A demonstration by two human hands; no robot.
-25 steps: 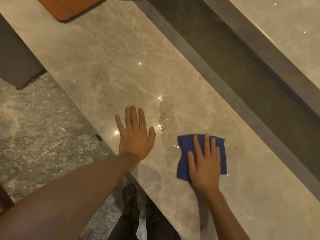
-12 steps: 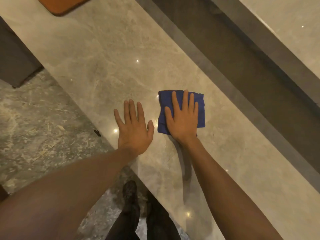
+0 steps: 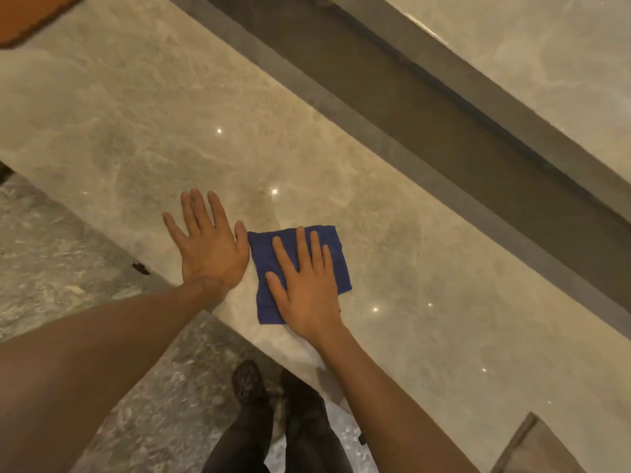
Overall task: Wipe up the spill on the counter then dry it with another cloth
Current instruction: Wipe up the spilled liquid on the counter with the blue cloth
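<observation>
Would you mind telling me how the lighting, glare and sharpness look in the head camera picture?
Head view: warm, dim lighting; small pinpoint glints of glare on the glossy counter, for instance beyond the blue cloth; soft shadow under the right hand and forearm; left hand fairly sharp, while the picture's corners look soft and stretched by the wide lens.

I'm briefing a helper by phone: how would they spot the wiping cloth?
Find the long pale marble counter running diagonally. Near its front edge two hands lie flat; the cloth is the folded square under the right hand, beside the left hand. It is the only deep blue thing in view.
</observation>
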